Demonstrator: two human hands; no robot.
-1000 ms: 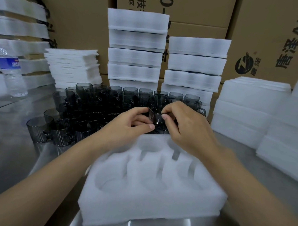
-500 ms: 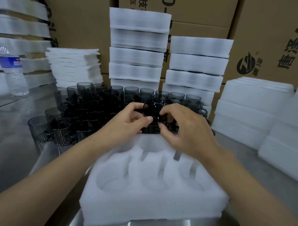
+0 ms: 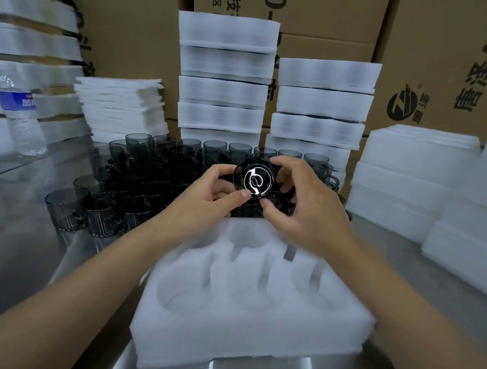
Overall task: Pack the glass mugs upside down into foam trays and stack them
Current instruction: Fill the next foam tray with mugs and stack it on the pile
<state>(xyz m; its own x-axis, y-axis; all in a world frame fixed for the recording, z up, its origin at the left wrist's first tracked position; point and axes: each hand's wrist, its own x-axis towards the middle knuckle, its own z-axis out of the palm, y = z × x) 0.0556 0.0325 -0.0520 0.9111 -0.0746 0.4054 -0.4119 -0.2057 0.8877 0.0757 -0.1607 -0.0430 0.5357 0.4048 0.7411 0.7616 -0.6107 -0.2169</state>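
Head camera looks forward and down, close over the foam tray (image 3: 246, 338).

Left hand (image 3: 210, 194) and right hand (image 3: 308, 212), arms outstretched, seemingly both pinch one mug (image 3: 258, 180).

My view looks down on a brushed stainless-steel worktop (image 3: 25, 244). At 6 o'clock, nearest me, lies a thick white foam tray with round pockets (image 3: 244, 337), its pockets unfilled. From the centre out to 9 o'clock stands a crowded cluster of smoky grey glass mugs (image 3: 142, 185), rims up, touching one another. At 10 o'clock I see an upright clear plastic water bottle with a blue label (image 3: 20, 118). A low pile of thin white foam sheets (image 3: 120, 106) sits at 11. Two tall stacks of white foam trays (image 3: 224, 80) rise just behind the mugs at 12 and 1. Broad white foam blocks (image 3: 404, 177) are piled at 3 o'clock.
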